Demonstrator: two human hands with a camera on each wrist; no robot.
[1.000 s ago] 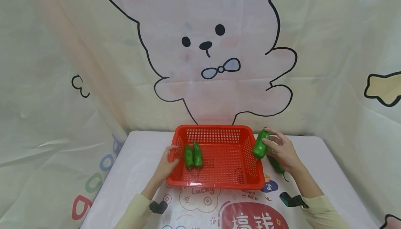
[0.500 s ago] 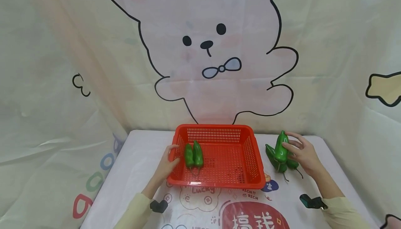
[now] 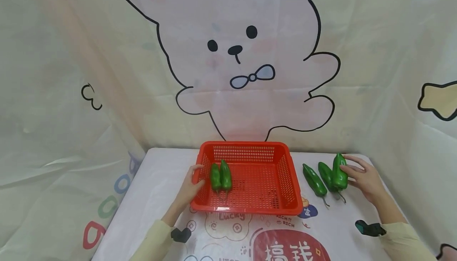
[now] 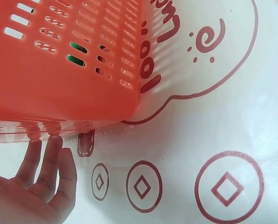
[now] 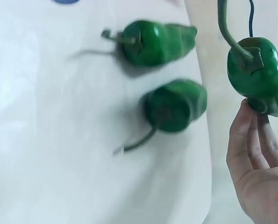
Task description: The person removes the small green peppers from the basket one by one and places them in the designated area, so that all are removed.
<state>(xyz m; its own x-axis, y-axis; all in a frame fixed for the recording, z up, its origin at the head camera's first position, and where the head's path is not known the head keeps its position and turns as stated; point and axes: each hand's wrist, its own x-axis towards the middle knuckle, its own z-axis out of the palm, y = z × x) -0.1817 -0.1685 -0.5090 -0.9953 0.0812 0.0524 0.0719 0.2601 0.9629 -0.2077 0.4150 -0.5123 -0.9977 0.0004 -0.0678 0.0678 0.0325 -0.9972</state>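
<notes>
In the head view, my left hand (image 3: 190,185) is at the left rim of the red plastic basket (image 3: 250,211), thumb reaching over the rim. From the left wrist view, fingers (image 4: 50,163) touch the basket's outer wall (image 4: 59,93). Two green peppers (image 3: 225,177) lie side by side in its left part. Right of the basket, my right hand (image 3: 367,179) holds a green pepper (image 3: 340,173) by its far side, stem hanging toward me. Beside it on the table lie two more green peppers, one nearer the basket (image 3: 315,180) and one (image 3: 325,175) partly covered by the held pepper.
The white table (image 3: 171,160) has a printed cover with a red patch (image 3: 285,249) at the front. Its back edge meets a cloth backdrop (image 3: 250,106) with a cartoon animal. The basket takes up the middle of the table.
My right hand has carried the held pepper rightward from the basket's right rim, past the two peppers on the table. My left hand and the basket stay put.
</notes>
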